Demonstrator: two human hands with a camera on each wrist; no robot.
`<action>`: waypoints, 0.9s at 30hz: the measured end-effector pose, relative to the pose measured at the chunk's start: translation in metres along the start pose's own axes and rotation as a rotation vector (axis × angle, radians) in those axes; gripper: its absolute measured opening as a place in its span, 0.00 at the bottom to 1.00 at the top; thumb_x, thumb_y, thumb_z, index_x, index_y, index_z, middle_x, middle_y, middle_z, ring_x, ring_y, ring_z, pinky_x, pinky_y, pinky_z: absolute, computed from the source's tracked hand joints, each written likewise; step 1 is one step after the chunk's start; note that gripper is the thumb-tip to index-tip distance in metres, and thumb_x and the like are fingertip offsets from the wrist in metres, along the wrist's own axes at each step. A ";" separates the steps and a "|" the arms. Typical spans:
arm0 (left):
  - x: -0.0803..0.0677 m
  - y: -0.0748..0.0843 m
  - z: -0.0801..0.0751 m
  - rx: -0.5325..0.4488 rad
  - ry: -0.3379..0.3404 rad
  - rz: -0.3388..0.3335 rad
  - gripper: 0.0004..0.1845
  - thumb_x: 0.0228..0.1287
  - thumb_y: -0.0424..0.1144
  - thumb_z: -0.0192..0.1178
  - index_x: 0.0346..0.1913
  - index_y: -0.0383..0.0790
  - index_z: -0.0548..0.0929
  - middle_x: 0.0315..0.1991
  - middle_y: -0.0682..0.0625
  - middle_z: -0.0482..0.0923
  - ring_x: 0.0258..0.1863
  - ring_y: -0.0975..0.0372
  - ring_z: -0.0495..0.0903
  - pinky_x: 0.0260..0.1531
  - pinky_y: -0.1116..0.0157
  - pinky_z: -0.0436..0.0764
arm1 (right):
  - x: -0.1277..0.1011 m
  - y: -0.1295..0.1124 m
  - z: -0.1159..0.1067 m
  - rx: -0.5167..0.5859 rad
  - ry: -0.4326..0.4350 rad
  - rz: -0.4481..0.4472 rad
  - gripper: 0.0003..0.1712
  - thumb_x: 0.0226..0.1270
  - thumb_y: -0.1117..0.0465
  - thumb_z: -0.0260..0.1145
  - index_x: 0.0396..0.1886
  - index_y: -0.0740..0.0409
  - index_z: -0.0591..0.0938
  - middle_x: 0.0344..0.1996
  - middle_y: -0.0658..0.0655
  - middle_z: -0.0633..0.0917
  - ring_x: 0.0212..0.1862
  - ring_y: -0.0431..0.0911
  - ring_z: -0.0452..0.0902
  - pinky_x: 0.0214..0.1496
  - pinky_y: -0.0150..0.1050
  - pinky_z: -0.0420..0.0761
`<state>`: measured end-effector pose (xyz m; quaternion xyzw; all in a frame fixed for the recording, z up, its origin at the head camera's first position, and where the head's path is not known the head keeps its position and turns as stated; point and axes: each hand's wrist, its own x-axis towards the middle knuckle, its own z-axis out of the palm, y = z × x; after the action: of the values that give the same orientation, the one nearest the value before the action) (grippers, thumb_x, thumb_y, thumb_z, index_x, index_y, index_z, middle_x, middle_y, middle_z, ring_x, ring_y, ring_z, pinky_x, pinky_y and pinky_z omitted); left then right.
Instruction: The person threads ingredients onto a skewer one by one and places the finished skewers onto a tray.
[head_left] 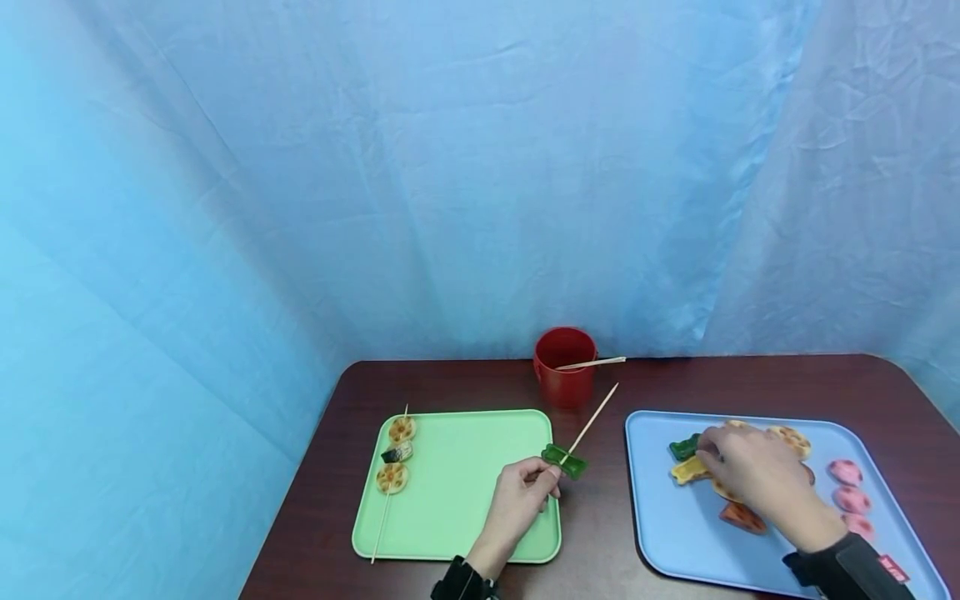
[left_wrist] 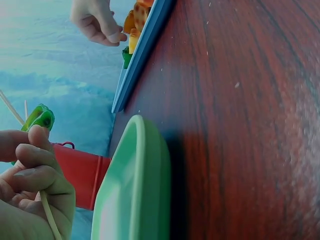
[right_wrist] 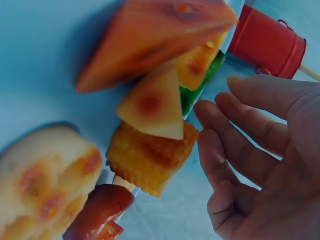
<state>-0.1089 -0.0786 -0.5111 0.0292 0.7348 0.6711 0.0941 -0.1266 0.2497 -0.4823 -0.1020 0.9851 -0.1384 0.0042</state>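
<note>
The thin wooden skewer (head_left: 590,423) with a green pepper piece (head_left: 564,461) threaded on it is pinched in the left hand (head_left: 522,492), its long axis slanting up and away toward the red cup (head_left: 564,367). The right hand (head_left: 753,471), fingers loose and holding nothing, hovers over food pieces on the blue plastic tray (head_left: 660,533).

Even bluish light, soft shadows, blurry wrist close-ups

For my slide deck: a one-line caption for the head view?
Left hand holds skewer with green piece; right hand reaches into blue tray.
</note>
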 end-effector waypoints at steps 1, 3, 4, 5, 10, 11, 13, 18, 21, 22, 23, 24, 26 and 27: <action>0.000 0.000 0.000 -0.003 0.002 -0.002 0.13 0.69 0.35 0.64 0.37 0.22 0.85 0.22 0.49 0.79 0.16 0.70 0.68 0.19 0.74 0.65 | 0.000 0.000 0.001 -0.013 0.011 -0.014 0.02 0.64 0.63 0.75 0.34 0.55 0.88 0.27 0.47 0.84 0.25 0.40 0.70 0.27 0.41 0.73; 0.000 0.000 -0.001 -0.009 0.005 -0.002 0.13 0.69 0.35 0.64 0.37 0.23 0.85 0.23 0.46 0.80 0.17 0.70 0.68 0.19 0.74 0.66 | 0.000 0.000 0.004 -0.036 0.038 -0.039 0.03 0.62 0.64 0.75 0.31 0.54 0.87 0.24 0.46 0.82 0.24 0.40 0.68 0.26 0.40 0.71; -0.001 0.000 -0.001 -0.011 0.006 -0.003 0.13 0.69 0.35 0.64 0.37 0.23 0.85 0.23 0.45 0.81 0.17 0.70 0.68 0.19 0.74 0.66 | -0.001 0.000 0.006 -0.046 0.047 -0.045 0.04 0.61 0.64 0.76 0.30 0.54 0.87 0.23 0.45 0.81 0.24 0.40 0.68 0.26 0.40 0.70; -0.001 -0.001 -0.001 -0.012 0.006 -0.004 0.13 0.69 0.35 0.64 0.37 0.23 0.85 0.23 0.44 0.81 0.17 0.70 0.68 0.19 0.74 0.66 | -0.001 0.000 0.007 -0.049 0.052 -0.047 0.05 0.61 0.64 0.76 0.30 0.54 0.86 0.22 0.46 0.81 0.23 0.41 0.67 0.25 0.40 0.70; -0.001 -0.003 -0.002 -0.016 0.009 -0.010 0.12 0.69 0.35 0.63 0.37 0.25 0.86 0.24 0.41 0.82 0.17 0.69 0.68 0.19 0.74 0.66 | 0.000 -0.003 0.011 -0.057 0.064 -0.044 0.07 0.59 0.66 0.76 0.28 0.54 0.84 0.21 0.46 0.79 0.23 0.42 0.67 0.26 0.39 0.68; -0.001 -0.003 -0.002 -0.017 0.010 -0.011 0.12 0.69 0.35 0.63 0.37 0.25 0.86 0.24 0.41 0.82 0.16 0.69 0.68 0.19 0.74 0.66 | 0.000 -0.003 0.012 -0.047 0.063 -0.041 0.07 0.59 0.67 0.76 0.29 0.54 0.84 0.21 0.46 0.79 0.22 0.42 0.67 0.26 0.39 0.68; -0.001 -0.004 -0.002 -0.017 0.012 -0.012 0.12 0.70 0.35 0.63 0.37 0.25 0.86 0.24 0.42 0.81 0.16 0.69 0.68 0.19 0.74 0.66 | 0.001 -0.004 0.014 -0.028 0.060 -0.032 0.08 0.59 0.68 0.75 0.29 0.55 0.83 0.20 0.46 0.78 0.22 0.41 0.67 0.25 0.38 0.68; -0.003 -0.005 -0.002 -0.024 0.006 -0.012 0.11 0.69 0.34 0.63 0.37 0.25 0.86 0.24 0.43 0.81 0.17 0.69 0.68 0.19 0.74 0.66 | 0.002 -0.007 0.016 0.010 0.031 0.009 0.08 0.58 0.70 0.75 0.33 0.58 0.82 0.21 0.47 0.77 0.24 0.42 0.68 0.27 0.39 0.71; -0.003 -0.006 -0.002 -0.031 0.001 -0.013 0.12 0.69 0.34 0.63 0.37 0.25 0.86 0.24 0.41 0.81 0.17 0.69 0.68 0.19 0.74 0.66 | 0.003 -0.009 0.015 0.024 -0.003 0.051 0.08 0.57 0.69 0.74 0.37 0.61 0.84 0.23 0.48 0.79 0.25 0.43 0.69 0.27 0.40 0.71; -0.003 -0.007 -0.002 -0.032 0.000 -0.015 0.11 0.69 0.34 0.63 0.37 0.25 0.86 0.25 0.41 0.81 0.17 0.69 0.68 0.19 0.74 0.66 | 0.003 -0.010 0.014 0.025 -0.014 0.062 0.09 0.57 0.69 0.73 0.38 0.62 0.85 0.23 0.49 0.79 0.25 0.43 0.69 0.27 0.40 0.71; -0.003 -0.008 -0.002 -0.032 0.000 -0.016 0.12 0.69 0.34 0.63 0.37 0.25 0.86 0.24 0.41 0.81 0.17 0.69 0.68 0.19 0.74 0.66 | 0.004 -0.011 0.014 0.025 -0.025 0.072 0.10 0.57 0.69 0.73 0.40 0.63 0.86 0.24 0.49 0.80 0.25 0.44 0.69 0.26 0.40 0.70; -0.003 -0.008 -0.003 -0.032 0.000 -0.018 0.11 0.69 0.34 0.63 0.37 0.25 0.86 0.24 0.42 0.81 0.17 0.69 0.68 0.19 0.74 0.66 | 0.004 -0.011 0.013 0.026 -0.032 0.076 0.10 0.57 0.69 0.73 0.40 0.63 0.87 0.25 0.50 0.81 0.25 0.44 0.69 0.26 0.39 0.70; -0.003 -0.009 -0.002 -0.031 0.001 -0.024 0.12 0.69 0.34 0.62 0.37 0.25 0.86 0.23 0.46 0.80 0.17 0.69 0.68 0.19 0.74 0.66 | 0.004 -0.013 0.013 0.024 -0.034 0.075 0.09 0.57 0.68 0.73 0.39 0.62 0.88 0.25 0.50 0.81 0.25 0.44 0.69 0.26 0.39 0.68; -0.003 -0.010 -0.002 -0.031 0.002 -0.027 0.11 0.69 0.34 0.62 0.38 0.25 0.86 0.23 0.48 0.79 0.17 0.69 0.68 0.19 0.74 0.67 | 0.004 -0.014 0.013 0.022 -0.031 0.070 0.08 0.57 0.68 0.73 0.37 0.62 0.88 0.25 0.50 0.81 0.25 0.44 0.69 0.26 0.39 0.67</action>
<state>-0.1052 -0.0826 -0.5201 0.0172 0.7247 0.6811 0.1030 -0.1268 0.2326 -0.4914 -0.0697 0.9863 -0.1475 0.0253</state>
